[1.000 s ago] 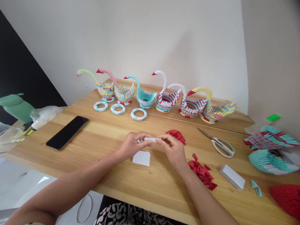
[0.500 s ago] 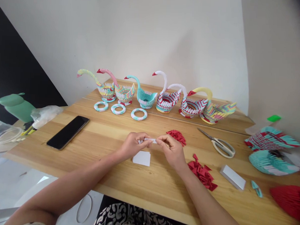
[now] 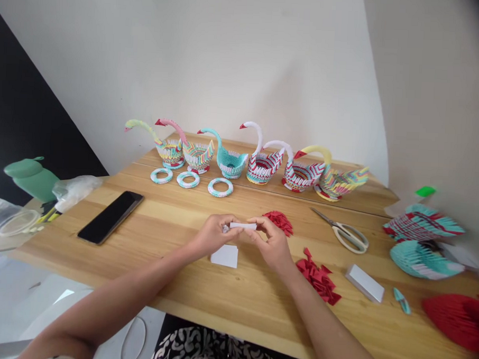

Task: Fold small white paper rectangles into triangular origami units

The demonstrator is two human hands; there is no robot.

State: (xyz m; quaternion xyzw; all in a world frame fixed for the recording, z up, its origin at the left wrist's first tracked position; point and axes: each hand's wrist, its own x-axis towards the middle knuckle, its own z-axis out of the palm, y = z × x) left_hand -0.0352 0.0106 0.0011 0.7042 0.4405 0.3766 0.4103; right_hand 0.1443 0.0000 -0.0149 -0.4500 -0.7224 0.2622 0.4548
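Observation:
A small folded strip of white paper (image 3: 243,225) is pinched between my left hand (image 3: 213,235) and my right hand (image 3: 270,243), just above the wooden table (image 3: 171,282). Under my hands lies a flat white paper rectangle (image 3: 225,255). Loose red folded paper pieces sit in a pile (image 3: 279,221) behind my right hand, and a second red pile (image 3: 318,275) lies to its right.
Several paper swans (image 3: 228,159) line the back, with three paper rings (image 3: 220,187) before them. A black phone (image 3: 111,217) lies left. Scissors (image 3: 346,234), a white paper stack (image 3: 364,283) and swan parts (image 3: 421,243) lie right. A green bottle (image 3: 31,177) stands far left.
The view has shifted slightly, so everything sits a little lower and further left in the picture. My hands still hold the white strip, fingers working along it.

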